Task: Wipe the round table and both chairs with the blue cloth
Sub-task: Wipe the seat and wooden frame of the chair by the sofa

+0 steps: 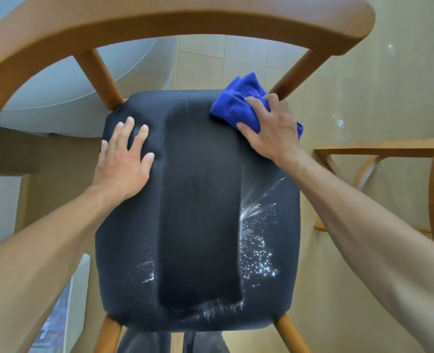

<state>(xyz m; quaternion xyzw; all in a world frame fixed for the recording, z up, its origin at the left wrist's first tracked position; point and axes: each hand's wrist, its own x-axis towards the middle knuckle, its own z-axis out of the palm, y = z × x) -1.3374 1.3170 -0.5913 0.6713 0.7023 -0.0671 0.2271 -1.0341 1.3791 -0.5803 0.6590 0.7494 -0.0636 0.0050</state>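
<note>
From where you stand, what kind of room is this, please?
Probably a dining corner in a home or a café: a wooden chair with a dark padded seat, the wooden frame of a second chair at the right, and a pale tiled floor.

Chair seat (pixel 198 200) – matt dark fabric; frame (pixel 159 19) smooth wood; cloth (pixel 238 103) plush microfibre.
</note>
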